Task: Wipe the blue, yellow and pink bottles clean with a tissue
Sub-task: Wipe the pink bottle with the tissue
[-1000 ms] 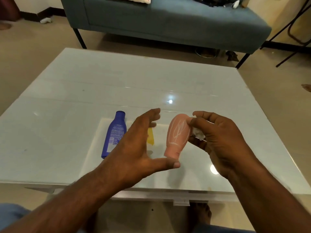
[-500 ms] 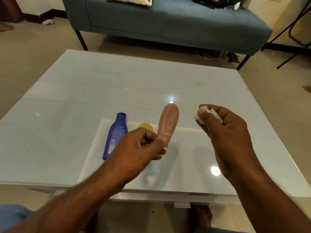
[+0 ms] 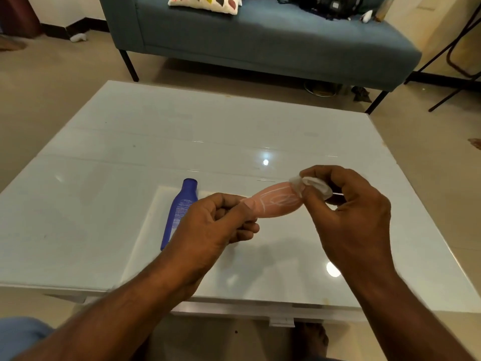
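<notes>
Hands meet above the near half of the glossy white table [image 3: 109, 162], with the pink bottle [image 3: 277, 203] stretched between them and lifted clear of the surface. The bottle lies almost level, its narrow cap end toward the left hand [image 3: 216, 225] and its rounded broad end toward the right hand [image 3: 348, 217]. White scribbled lines show on the side of the bottle that faces up.

The left hand has its fingers curled in and its thumb laid along the neck, pinching the narrow end. The right hand grips a crumpled white tissue [image 3: 311, 186] between thumb and bent fingers, and the tissue touches the broad end of the bottle at its upper edge. The two hands are near each other, parted only by the visible length of the bottle.

The blue bottle [image 3: 182, 204] lies on its side on the table, just left of the left hand, its cap pointing toward the far edge and its lower end hidden behind that hand's wrist. The yellow bottle cannot be made out; the left hand covers the spot beside the blue one.

Beyond the far edge of the table stands a blue-grey sofa [image 3: 260, 40] carrying a patterned cushion [image 3: 205, 3], on a beige floor.
</notes>
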Action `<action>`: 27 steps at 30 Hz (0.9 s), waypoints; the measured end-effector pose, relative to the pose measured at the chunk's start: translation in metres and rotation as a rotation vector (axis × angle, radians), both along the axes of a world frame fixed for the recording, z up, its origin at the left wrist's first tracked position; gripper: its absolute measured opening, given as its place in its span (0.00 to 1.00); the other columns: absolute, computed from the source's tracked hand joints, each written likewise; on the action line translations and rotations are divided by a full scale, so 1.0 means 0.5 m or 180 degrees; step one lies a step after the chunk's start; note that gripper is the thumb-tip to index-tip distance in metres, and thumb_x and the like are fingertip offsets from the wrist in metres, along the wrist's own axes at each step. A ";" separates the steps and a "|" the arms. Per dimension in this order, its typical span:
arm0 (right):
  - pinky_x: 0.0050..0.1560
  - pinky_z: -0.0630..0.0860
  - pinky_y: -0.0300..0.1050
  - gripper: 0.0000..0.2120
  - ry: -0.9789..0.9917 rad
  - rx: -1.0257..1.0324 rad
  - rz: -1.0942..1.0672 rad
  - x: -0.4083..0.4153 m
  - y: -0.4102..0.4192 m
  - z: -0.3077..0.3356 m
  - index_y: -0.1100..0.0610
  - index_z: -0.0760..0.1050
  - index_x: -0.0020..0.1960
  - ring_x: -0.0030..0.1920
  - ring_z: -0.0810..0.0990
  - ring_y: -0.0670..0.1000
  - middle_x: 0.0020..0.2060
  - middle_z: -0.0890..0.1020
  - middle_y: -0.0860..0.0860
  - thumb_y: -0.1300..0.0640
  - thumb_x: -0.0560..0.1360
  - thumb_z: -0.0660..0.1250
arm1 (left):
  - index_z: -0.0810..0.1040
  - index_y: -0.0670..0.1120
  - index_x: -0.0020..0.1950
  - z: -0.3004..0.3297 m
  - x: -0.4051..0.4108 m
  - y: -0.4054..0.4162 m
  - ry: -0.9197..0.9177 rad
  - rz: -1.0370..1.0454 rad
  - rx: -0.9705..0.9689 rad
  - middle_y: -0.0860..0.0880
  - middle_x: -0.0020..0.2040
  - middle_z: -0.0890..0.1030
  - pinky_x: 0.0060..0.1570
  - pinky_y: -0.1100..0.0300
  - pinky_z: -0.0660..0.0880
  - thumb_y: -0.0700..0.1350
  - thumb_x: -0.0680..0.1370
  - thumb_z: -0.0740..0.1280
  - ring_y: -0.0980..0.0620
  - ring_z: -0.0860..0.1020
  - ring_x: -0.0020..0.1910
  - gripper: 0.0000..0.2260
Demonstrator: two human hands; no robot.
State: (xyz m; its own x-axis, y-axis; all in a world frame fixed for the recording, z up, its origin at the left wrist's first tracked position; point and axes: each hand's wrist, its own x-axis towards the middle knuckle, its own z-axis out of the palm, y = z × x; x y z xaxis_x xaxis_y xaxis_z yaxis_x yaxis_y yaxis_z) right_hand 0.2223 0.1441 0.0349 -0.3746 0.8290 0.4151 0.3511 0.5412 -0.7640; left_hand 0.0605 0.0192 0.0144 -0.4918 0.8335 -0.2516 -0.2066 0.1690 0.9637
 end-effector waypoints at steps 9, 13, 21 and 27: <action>0.55 0.81 0.39 0.12 -0.0416 0.0798 0.0942 -0.041 -0.078 -0.015 0.56 0.86 0.59 0.56 0.83 0.47 0.55 0.84 0.49 0.53 0.81 0.68 | 0.82 0.45 0.54 -0.003 -0.006 0.005 0.0269 0.0099 0.0021 0.46 0.44 0.87 0.51 0.50 0.83 0.55 0.75 0.68 0.46 0.86 0.46 0.16; 0.54 0.82 0.44 0.09 -0.0360 0.0787 0.0566 -0.022 -0.033 -0.016 0.54 0.87 0.58 0.54 0.83 0.46 0.53 0.85 0.48 0.58 0.79 0.74 | 0.81 0.44 0.54 -0.002 -0.007 0.001 0.0107 0.0200 0.0018 0.43 0.42 0.86 0.46 0.53 0.82 0.48 0.77 0.69 0.47 0.85 0.41 0.10; 0.53 0.77 0.35 0.08 -0.0278 0.0831 0.0839 -0.022 -0.071 -0.011 0.56 0.85 0.54 0.53 0.81 0.45 0.50 0.84 0.48 0.62 0.74 0.75 | 0.81 0.41 0.52 -0.001 -0.007 0.004 -0.0291 0.0136 0.0008 0.42 0.41 0.84 0.39 0.57 0.79 0.44 0.80 0.66 0.50 0.81 0.36 0.08; 0.49 0.81 0.43 0.06 -0.0127 0.0613 0.0240 -0.003 -0.013 -0.002 0.53 0.85 0.51 0.49 0.83 0.44 0.47 0.85 0.46 0.58 0.75 0.74 | 0.78 0.41 0.49 0.012 -0.005 0.005 -0.0683 0.0250 -0.0013 0.41 0.39 0.83 0.30 0.61 0.76 0.46 0.80 0.65 0.54 0.76 0.28 0.08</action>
